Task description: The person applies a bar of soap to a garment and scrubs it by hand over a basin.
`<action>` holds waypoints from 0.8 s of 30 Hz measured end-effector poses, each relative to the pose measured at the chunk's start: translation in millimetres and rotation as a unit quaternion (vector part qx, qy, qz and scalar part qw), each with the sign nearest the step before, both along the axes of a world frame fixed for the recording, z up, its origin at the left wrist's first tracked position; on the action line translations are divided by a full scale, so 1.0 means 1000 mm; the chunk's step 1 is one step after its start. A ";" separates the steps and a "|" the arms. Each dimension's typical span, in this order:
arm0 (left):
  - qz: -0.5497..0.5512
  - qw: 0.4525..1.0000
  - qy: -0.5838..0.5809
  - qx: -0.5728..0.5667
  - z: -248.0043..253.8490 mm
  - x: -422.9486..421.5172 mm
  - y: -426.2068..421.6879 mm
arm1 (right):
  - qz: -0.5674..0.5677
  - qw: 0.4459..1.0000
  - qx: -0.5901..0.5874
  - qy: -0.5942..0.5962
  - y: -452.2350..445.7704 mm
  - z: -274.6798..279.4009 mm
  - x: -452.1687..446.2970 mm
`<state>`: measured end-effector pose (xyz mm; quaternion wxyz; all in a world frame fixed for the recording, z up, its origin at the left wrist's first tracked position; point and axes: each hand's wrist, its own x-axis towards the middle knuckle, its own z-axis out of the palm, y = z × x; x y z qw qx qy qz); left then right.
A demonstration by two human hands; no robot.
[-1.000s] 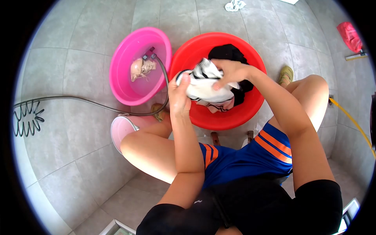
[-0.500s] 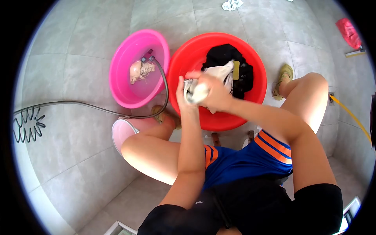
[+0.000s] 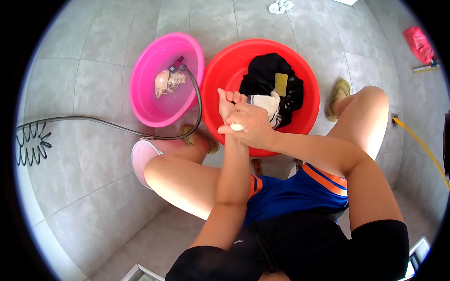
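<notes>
Several fingers of the right hand (image 3: pixel 254 122) clamp white cloth with black stripes (image 3: pixel 266 103) across the left hand (image 3: pixel 229 102); left-finger closure cannot be determined. The cloth extends over black fabric (image 3: pixel 265 68), beside a yellow rectangular bar (image 3: pixel 281 85), inside the round red plastic basin (image 3: pixel 216 77).

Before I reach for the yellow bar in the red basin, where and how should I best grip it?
Probably pinch the two long edges of the yellow bar near its middle, coming from above with the right hand: it lies on the black cloth, top uncovered, longer than wide.
</notes>
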<state>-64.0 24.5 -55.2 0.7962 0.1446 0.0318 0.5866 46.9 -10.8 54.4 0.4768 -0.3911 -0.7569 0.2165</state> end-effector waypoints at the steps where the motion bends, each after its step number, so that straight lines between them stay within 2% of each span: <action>1: 0.045 0.996 0.032 -0.076 0.009 0.010 -0.008 | 0.004 0.998 -0.053 -0.022 0.000 0.000 0.005; 2: 0.088 0.982 0.067 -0.151 0.025 0.022 -0.015 | 0.007 0.994 -0.105 -0.044 0.003 -0.001 0.007; 3: 0.151 0.943 0.137 -0.264 0.053 0.042 -0.021 | -0.096 0.992 -0.067 -0.054 0.022 -0.014 0.007; 4: 0.140 0.900 0.199 -0.361 0.075 0.050 -0.018 | -0.118 0.987 -0.102 -0.034 0.027 -0.015 0.007; 5: 0.141 0.891 0.215 -0.374 0.080 0.053 -0.019 | -0.140 0.981 -0.136 -0.015 0.030 -0.015 0.008; 6: 0.147 0.893 0.194 -0.380 0.097 0.057 -0.019 | -0.163 0.973 -0.165 0.004 0.033 -0.014 0.008; 7: 0.150 0.895 0.172 -0.383 0.111 0.060 -0.017 | -0.157 0.978 -0.139 0.016 0.024 -0.011 0.004; 8: 0.078 0.972 0.104 -0.198 0.064 0.036 -0.014 | -0.194 0.977 -0.070 -0.063 0.011 -0.010 -0.013; 9: 0.005 1.000 0.029 0.000 0.019 0.012 -0.011 | -0.127 0.991 -0.032 0.002 -0.003 0.002 -0.014; 10: 0.050 0.990 0.019 -0.129 0.029 0.014 -0.013 | -0.052 0.997 0.001 0.063 -0.018 0.013 -0.015; 13: 0.169 0.924 0.201 -0.278 0.032 0.042 -0.016 | -0.096 0.993 -0.060 -0.023 0.019 -0.017 0.000; 14: 0.115 0.960 0.147 -0.207 0.032 0.033 -0.015 | -0.167 0.977 -0.110 0.072 0.037 -0.022 0.006; 15: 0.059 0.985 0.092 -0.136 0.033 0.024 -0.018 | -0.206 0.958 -0.195 0.051 0.055 -0.025 0.017; 17: 0.007 0.973 0.109 -0.204 0.069 0.029 -0.017 | -0.133 0.948 -0.285 0.039 0.074 -0.020 0.034; 19: 0.063 0.930 0.320 -0.170 0.105 0.024 -0.020 | -0.050 0.931 -0.358 0.053 0.079 -0.009 0.035; 20: 0.083 0.865 0.481 -0.117 0.112 0.021 -0.021 | -0.023 0.922 -0.383 0.050 0.080 -0.005 0.036; 21: 0.097 0.801 0.590 -0.034 0.114 0.018 -0.021 | 0.004 0.912 -0.408 0.045 0.080 -0.003 0.037; 23: -0.018 0.779 0.626 0.015 0.118 0.014 -0.019 | 0.071 0.886 -0.457 0.032 0.083 0.006 0.042; 24: -0.002 0.759 0.651 0.016 0.120 0.014 -0.019 | 0.110 0.869 -0.482 0.024 0.084 0.012 0.047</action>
